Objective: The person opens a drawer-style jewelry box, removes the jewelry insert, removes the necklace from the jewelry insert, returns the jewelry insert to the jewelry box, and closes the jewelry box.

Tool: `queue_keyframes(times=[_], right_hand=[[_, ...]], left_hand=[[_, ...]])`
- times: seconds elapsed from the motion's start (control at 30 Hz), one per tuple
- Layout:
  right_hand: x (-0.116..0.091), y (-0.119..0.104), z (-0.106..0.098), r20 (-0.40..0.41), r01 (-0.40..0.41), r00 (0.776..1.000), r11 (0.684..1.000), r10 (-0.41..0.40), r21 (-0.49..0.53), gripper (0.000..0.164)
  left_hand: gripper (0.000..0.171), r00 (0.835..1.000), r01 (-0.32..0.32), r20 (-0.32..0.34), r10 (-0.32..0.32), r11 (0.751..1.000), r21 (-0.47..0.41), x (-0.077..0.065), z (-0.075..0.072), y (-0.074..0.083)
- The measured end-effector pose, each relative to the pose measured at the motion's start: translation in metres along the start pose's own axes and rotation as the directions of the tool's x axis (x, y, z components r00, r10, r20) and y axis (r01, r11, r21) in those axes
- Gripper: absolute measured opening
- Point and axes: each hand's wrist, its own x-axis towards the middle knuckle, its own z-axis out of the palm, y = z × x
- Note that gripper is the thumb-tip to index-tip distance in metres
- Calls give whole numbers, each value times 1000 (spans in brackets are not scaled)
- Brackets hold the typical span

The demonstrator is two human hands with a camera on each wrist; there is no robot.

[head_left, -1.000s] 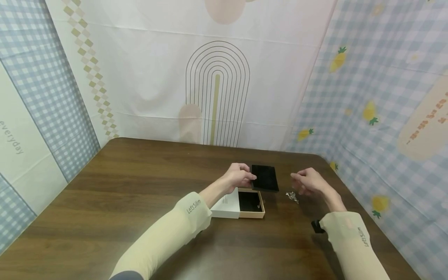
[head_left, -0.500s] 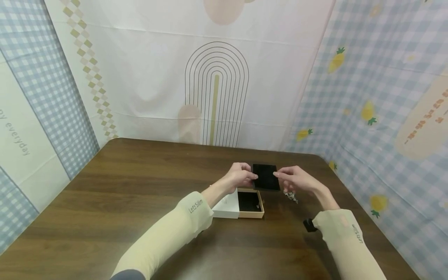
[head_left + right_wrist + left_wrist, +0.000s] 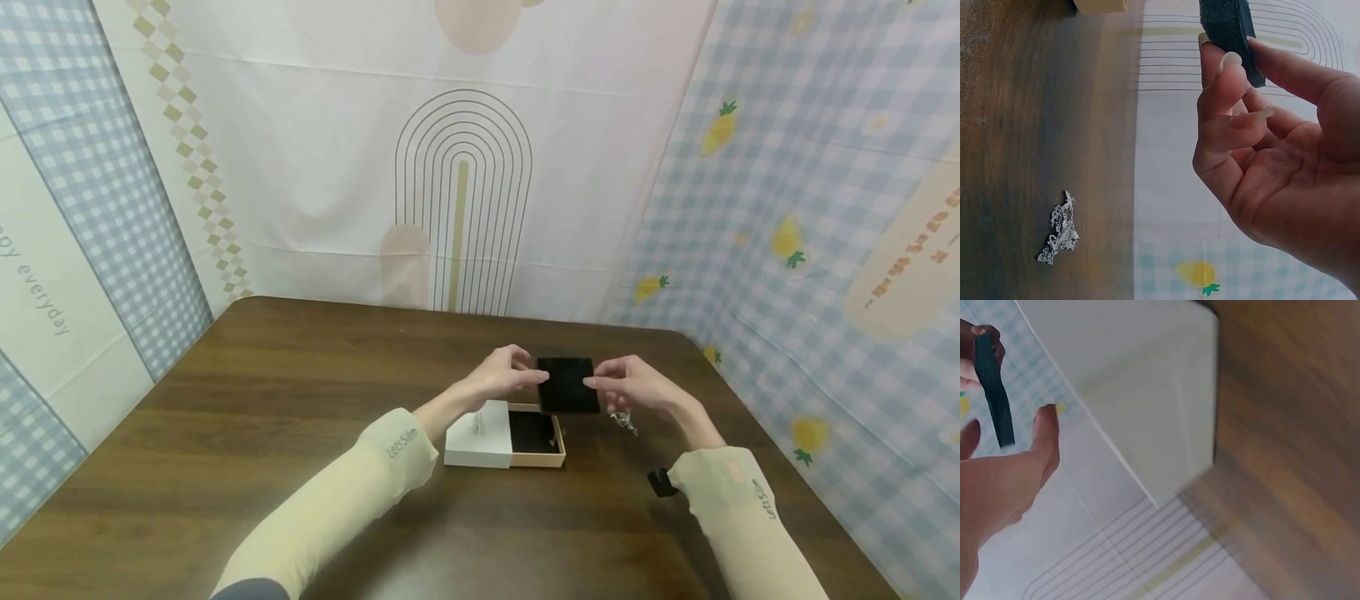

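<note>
A thin square black foam pad (image 3: 568, 386) is held up above the table. My right hand (image 3: 637, 386) pinches its right edge between thumb and fingers, as the right wrist view also shows. At the pad's opposite edge is my left hand (image 3: 504, 373); in the left wrist view its thumb and finger (image 3: 1046, 434) stand apart on either side of the pad (image 3: 996, 394), with visible gaps. Below lies a small box: a white sleeve (image 3: 480, 437) partly covers a tan-edged drawer (image 3: 538, 460) with a black lining (image 3: 533, 432).
A bunched silver chain (image 3: 623, 422) lies on the brown wooden table (image 3: 337, 375), under and right of my right hand. Patterned cloth hangs behind the table and at both sides. A black wrist device (image 3: 662, 482) sits at my right sleeve.
My right hand has come left and taken the pad's right edge. The pad has turned slightly straighter. My left hand has shifted a little left, and the box and chain stay put.
</note>
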Motion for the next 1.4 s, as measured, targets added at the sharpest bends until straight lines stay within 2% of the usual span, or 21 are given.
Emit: queue_keyframes(times=[0.1,0.17,0.23,0.33,0.47,0.53,0.63,0.7,0.77,0.83,0.97,1.07,1.4], right_hand=[[-1,0,0,7,-7,1000,1000,7,-12,38],[-1,0,-1,14,-4,1000,1000,5,-23,38],[-2,0,-1,22,3,1000,999,-2,-34,37],[-2,0,-1,36,14,999,999,-13,-49,36],[-2,1,1,66,29,998,997,-25,-72,35],[-2,1,2,77,37,997,996,-30,-82,34],[-2,2,2,80,41,996,994,-34,-97,34],[-3,2,3,79,41,996,994,-33,-102,34],[-3,1,3,79,38,996,993,-29,-108,34],[-3,0,4,79,34,997,993,-25,-116,33],[-4,0,6,85,28,996,992,-17,-123,33],[-3,0,6,92,22,996,993,-12,-117,32],[-1,1,8,120,31,993,993,-17,-110,29]], left_hand=[[68,999,-17,46,9,984,180,-6,-9,-1],[74,996,-22,85,-2,960,280,-11,-14,-1],[78,992,-36,129,-14,924,380,-14,-18,-2],[85,979,-65,198,-50,843,534,-20,-24,-2],[92,958,-95,256,-129,699,709,-26,-28,-2],[95,949,-99,265,-170,638,764,-29,-29,-2],[96,944,-93,259,-206,585,805,-32,-29,-4],[94,943,-92,255,-216,567,819,-34,-29,-6],[89,944,-96,254,-212,560,823,-34,-30,-7],[84,943,-104,262,-204,568,817,-35,-30,-7],[71,940,-112,283,-189,614,781,-36,-31,-8],[69,939,-104,288,-190,641,761,-36,-31,-9],[64,941,-103,284,-184,644,758,-35,-30,-12]])
